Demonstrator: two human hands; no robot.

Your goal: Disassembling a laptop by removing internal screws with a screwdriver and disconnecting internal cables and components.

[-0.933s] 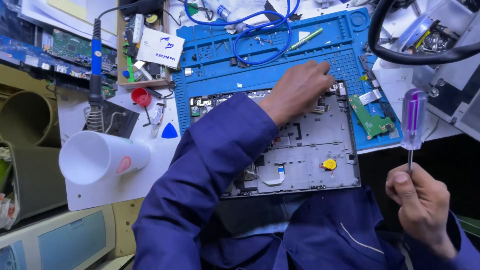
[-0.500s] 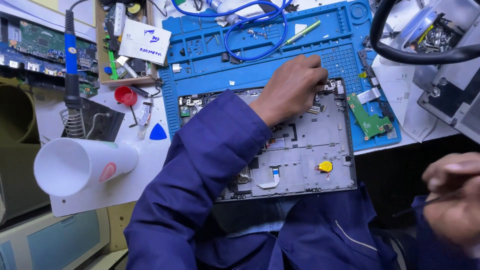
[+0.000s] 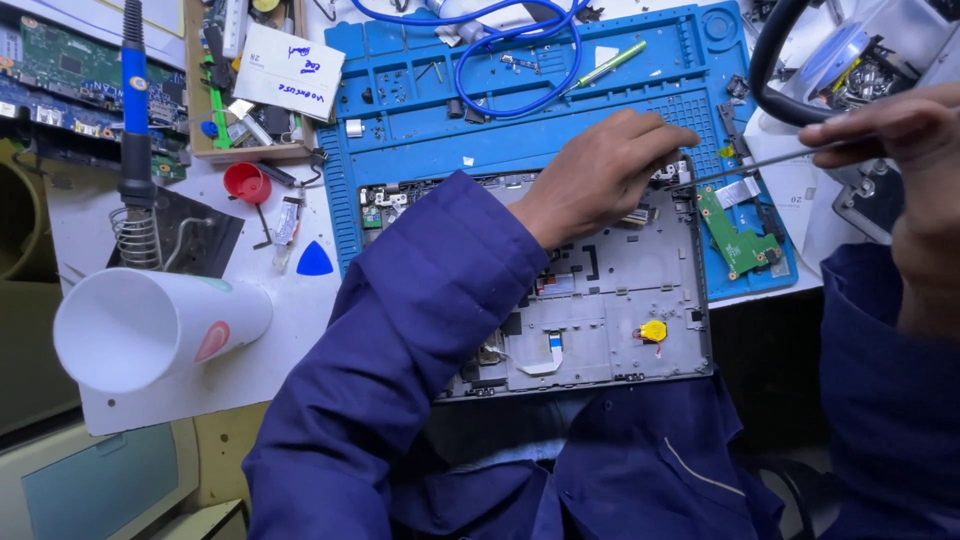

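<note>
1. A grey opened laptop chassis [image 3: 610,300] lies at centre, nearest the person, with a round yellow coin cell [image 3: 653,330] at its 4 o'clock.
2. The left hand [image 3: 600,175] presses flat on its top edge, holding nothing.
3. At 2 o'clock, the right hand [image 3: 890,140] pinches a thin metal screwdriver shaft [image 3: 760,162].
4. At 9 o'clock a white paper cup [image 3: 150,325] lies tipped on its side.
5. At 11 o'clock, a white handwritten card [image 3: 288,70] rests on a wooden parts tray [image 3: 195,100] beside the blue silicone repair mat [image 3: 420,120].

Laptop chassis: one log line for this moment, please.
left hand on laptop chassis top edge | right hand holds screwdriver, tip near left fingers | blue mat beneath
</note>
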